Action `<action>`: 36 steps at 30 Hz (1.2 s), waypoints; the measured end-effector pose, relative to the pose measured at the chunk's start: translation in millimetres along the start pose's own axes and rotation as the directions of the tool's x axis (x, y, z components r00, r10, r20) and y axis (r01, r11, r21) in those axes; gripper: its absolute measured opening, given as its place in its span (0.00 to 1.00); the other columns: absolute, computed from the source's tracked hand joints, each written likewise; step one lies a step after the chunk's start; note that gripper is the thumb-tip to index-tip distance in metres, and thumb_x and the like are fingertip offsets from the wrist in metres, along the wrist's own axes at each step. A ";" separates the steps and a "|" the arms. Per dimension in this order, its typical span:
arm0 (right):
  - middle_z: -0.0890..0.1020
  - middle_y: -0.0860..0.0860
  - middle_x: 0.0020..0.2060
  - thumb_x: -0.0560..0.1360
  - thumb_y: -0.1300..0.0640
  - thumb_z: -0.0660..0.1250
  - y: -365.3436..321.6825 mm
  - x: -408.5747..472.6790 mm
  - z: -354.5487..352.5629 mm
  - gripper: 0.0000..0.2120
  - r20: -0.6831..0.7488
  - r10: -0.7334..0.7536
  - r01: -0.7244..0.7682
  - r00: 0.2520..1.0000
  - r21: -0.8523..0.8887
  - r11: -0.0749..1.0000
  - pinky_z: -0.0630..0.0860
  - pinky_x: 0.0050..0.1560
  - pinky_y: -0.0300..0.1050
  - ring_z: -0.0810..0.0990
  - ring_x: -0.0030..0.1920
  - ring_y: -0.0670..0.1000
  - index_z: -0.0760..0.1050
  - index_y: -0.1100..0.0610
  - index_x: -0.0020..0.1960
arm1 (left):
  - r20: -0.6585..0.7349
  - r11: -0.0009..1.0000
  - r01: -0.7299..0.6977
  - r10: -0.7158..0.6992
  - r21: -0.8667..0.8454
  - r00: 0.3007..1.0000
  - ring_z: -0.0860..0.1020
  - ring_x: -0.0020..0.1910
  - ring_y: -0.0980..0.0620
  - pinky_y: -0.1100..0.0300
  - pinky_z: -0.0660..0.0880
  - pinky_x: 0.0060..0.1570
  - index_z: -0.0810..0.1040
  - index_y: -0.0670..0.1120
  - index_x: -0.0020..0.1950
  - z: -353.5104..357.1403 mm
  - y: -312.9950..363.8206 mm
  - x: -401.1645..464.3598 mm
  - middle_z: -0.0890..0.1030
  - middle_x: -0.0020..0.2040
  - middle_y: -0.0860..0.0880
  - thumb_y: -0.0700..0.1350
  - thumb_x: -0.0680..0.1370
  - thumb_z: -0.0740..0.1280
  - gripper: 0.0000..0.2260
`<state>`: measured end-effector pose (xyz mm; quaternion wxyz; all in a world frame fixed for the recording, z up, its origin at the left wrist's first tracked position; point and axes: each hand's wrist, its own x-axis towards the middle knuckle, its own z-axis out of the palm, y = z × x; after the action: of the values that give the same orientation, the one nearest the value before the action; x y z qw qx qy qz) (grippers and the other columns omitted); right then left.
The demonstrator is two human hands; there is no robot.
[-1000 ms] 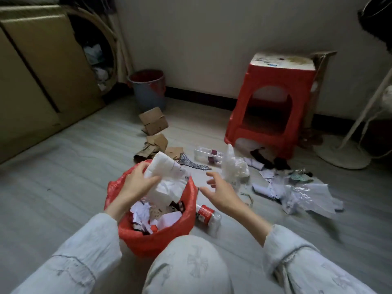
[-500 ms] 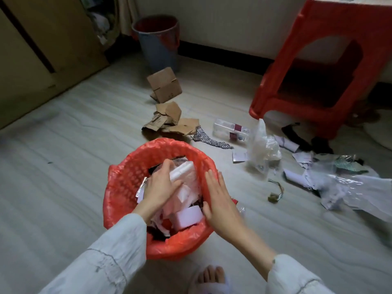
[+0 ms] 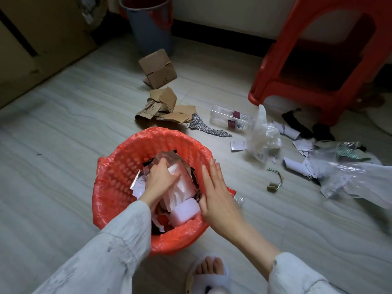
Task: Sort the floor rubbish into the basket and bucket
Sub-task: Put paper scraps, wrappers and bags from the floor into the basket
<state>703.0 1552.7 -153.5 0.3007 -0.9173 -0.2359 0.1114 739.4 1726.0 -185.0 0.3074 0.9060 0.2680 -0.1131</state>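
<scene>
A basket (image 3: 118, 177) lined with a red bag stands on the floor in front of me, full of paper, foil and white packaging. My left hand (image 3: 161, 180) is inside it, fingers curled over a white paper bundle (image 3: 180, 192) and pushing it down. My right hand (image 3: 214, 194) lies flat with straight fingers against the basket's right rim. The blue-grey bucket (image 3: 150, 24) with a red liner stands by the far wall. Cardboard pieces (image 3: 167, 109), a clear plastic box (image 3: 230, 117), a crumpled plastic bag (image 3: 263, 134) and torn papers (image 3: 297, 166) lie on the floor.
A red plastic stool (image 3: 318, 49) stands at the right back, over part of the rubbish. A folded cardboard box (image 3: 159, 68) sits near the bucket. A red-capped bottle (image 3: 236, 195) peeks out behind my right hand. My slippered foot (image 3: 209, 270) is just below the basket.
My left hand brought the white bundle down from above the basket and pushed it in among the rubbish. My right hand moved from mid-air onto the basket's right rim. The view tilted down.
</scene>
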 end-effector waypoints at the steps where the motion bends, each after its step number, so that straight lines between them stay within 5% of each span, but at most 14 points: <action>1: 0.29 0.48 0.69 0.75 0.65 0.54 0.3 -0.4 -0.1 0.35 0.004 0.008 -0.008 1.000 -0.002 1.000 0.43 0.72 0.36 0.27 0.70 0.46 0.38 0.57 0.76 | 0.023 0.999 -0.016 0.017 -0.039 1.000 0.75 0.55 0.43 0.55 0.70 0.47 0.71 0.44 0.56 -1.5 -1.7 -2.8 0.77 0.56 0.42 0.51 0.71 0.69 0.19; 4: 0.29 0.49 0.72 0.75 0.64 0.53 -0.4 -0.4 -1.0 0.35 0.031 0.027 -0.026 0.999 -0.019 0.999 0.50 0.74 0.41 0.26 0.70 0.46 0.40 0.57 0.76 | 0.092 0.988 -0.083 0.095 -0.128 0.991 0.73 0.62 0.48 0.58 0.69 0.56 0.70 0.44 0.67 -10.6 -7.0 -10.4 0.74 0.66 0.47 0.50 0.71 0.71 0.26; 9: 0.33 0.53 0.74 0.76 0.64 0.54 -1.3 -0.3 -0.2 0.33 0.055 0.033 -0.031 0.998 -0.036 0.999 0.48 0.74 0.43 0.27 0.69 0.46 0.42 0.58 0.77 | 0.136 0.959 -0.275 0.282 -0.064 0.950 0.77 0.40 0.56 0.60 0.70 0.50 0.70 0.51 0.68 -10.0 -3.5 -22.7 0.77 0.62 0.49 0.48 0.72 0.72 0.26; 13: 0.34 0.54 0.74 0.76 0.64 0.54 0.4 1.0 2.9 0.33 0.049 0.027 -0.025 0.998 -0.037 0.999 0.46 0.73 0.42 0.27 0.69 0.47 0.44 0.58 0.77 | -0.062 0.970 -0.241 0.238 -0.042 0.969 0.77 0.59 0.45 0.56 0.71 0.56 0.77 0.51 0.62 8.9 2.3 -24.5 0.81 0.57 0.44 0.46 0.76 0.64 0.14; 20: 0.33 0.55 0.74 0.73 0.59 0.49 2.1 0.2 6.8 0.32 0.060 0.014 -0.010 0.998 -0.067 0.998 0.40 0.68 0.38 0.27 0.70 0.49 0.45 0.59 0.77 | 0.067 0.901 -0.205 0.195 0.381 0.979 0.77 0.54 0.36 0.48 0.74 0.48 0.79 0.46 0.58 37.1 -11.7 2.8 0.80 0.53 0.37 0.46 0.78 0.61 0.12; 26: 0.32 0.56 0.74 0.76 0.61 0.53 1.9 1.5 1.1 0.31 0.099 0.043 -0.031 0.994 -0.115 0.993 0.41 0.74 0.45 0.30 0.73 0.54 0.47 0.58 0.77 | 0.142 0.967 -0.180 0.156 0.177 0.978 0.76 0.56 0.37 0.51 0.72 0.49 0.80 0.41 0.55 28.6 -7.4 2.1 0.81 0.52 0.37 0.43 0.77 0.61 0.11; 29: 0.34 0.56 0.75 0.78 0.59 0.55 -2.3 3.8 -9.3 0.28 0.173 0.081 -0.059 0.982 -0.133 0.989 0.48 0.75 0.53 0.36 0.76 0.57 0.52 0.55 0.76 | 0.154 0.976 -0.212 0.202 0.051 0.967 0.66 0.68 0.41 0.54 0.65 0.62 0.77 0.42 0.61 10.3 -2.9 -19.8 0.75 0.62 0.37 0.44 0.78 0.62 0.13; 33: 0.41 0.53 0.76 0.79 0.55 0.56 -10.9 1.6 -25.7 0.25 0.241 0.108 -0.095 0.964 -0.068 0.993 0.56 0.73 0.57 0.43 0.77 0.55 0.56 0.55 0.74 | 0.179 0.978 -0.193 0.176 0.082 0.968 0.58 0.74 0.43 0.53 0.59 0.70 0.65 0.44 0.71 -24.4 -3.2 -45.5 0.62 0.73 0.41 0.46 0.77 0.64 0.23; 36: 0.47 0.52 0.77 0.78 0.58 0.56 -20.7 -14.8 -47.5 0.25 0.239 0.119 -0.109 0.964 -0.052 0.993 0.57 0.73 0.52 0.49 0.76 0.53 0.56 0.57 0.74 | 0.203 0.961 -0.236 0.204 0.146 0.958 0.59 0.73 0.45 0.54 0.58 0.71 0.64 0.42 0.72 -47.2 3.7 -58.9 0.62 0.73 0.41 0.42 0.76 0.63 0.24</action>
<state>699.1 1536.3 -102.4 0.2454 -0.9145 -0.2196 0.2349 694.4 1728.2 -124.4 0.2640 0.9385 0.1246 -0.1846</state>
